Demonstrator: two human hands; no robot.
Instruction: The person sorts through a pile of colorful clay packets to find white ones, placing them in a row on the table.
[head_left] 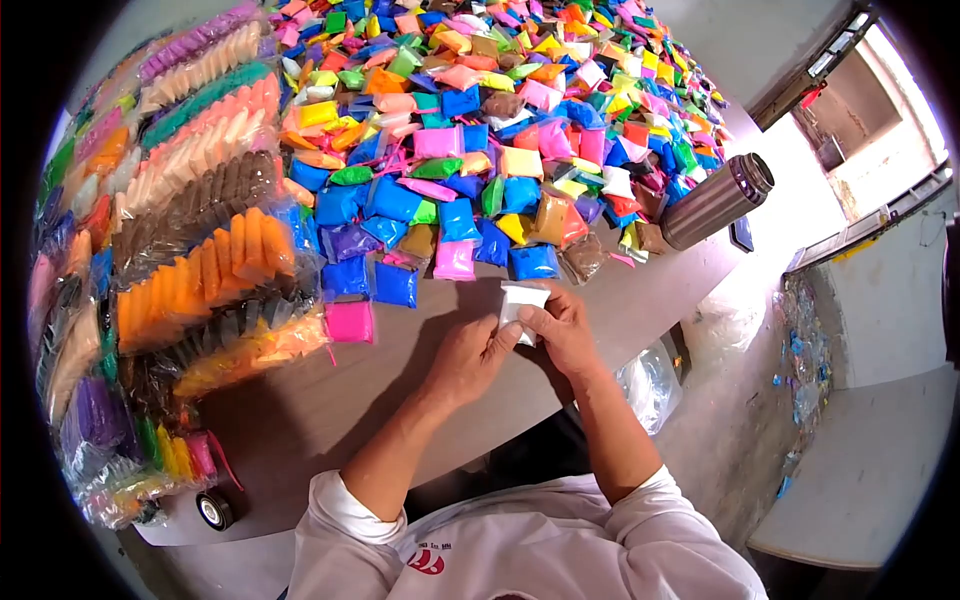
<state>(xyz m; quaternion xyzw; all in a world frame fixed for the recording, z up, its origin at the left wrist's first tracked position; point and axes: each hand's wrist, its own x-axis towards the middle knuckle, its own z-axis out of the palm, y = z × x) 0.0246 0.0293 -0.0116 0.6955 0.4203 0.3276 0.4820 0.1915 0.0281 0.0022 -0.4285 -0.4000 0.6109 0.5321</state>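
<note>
White packet held between both hands

The small packet (pixel 522 298) is plain white and roughly rectangular, its broad face turned up and its longer sides running near to far. The left grip (pixel 474 352) holds its left side; the right grip (pixel 562 325) holds its right, a thumb across the face hiding part of it. The far end shows uncovered. Whether the packet touches the tabletop (pixel 420 345) cannot be told.

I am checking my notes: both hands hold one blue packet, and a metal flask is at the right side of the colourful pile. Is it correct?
Not fully. The head view shows that the packet held by the left hand and right hand is white, not blue. The metal flask is at the right side of the colourful pile.
</note>
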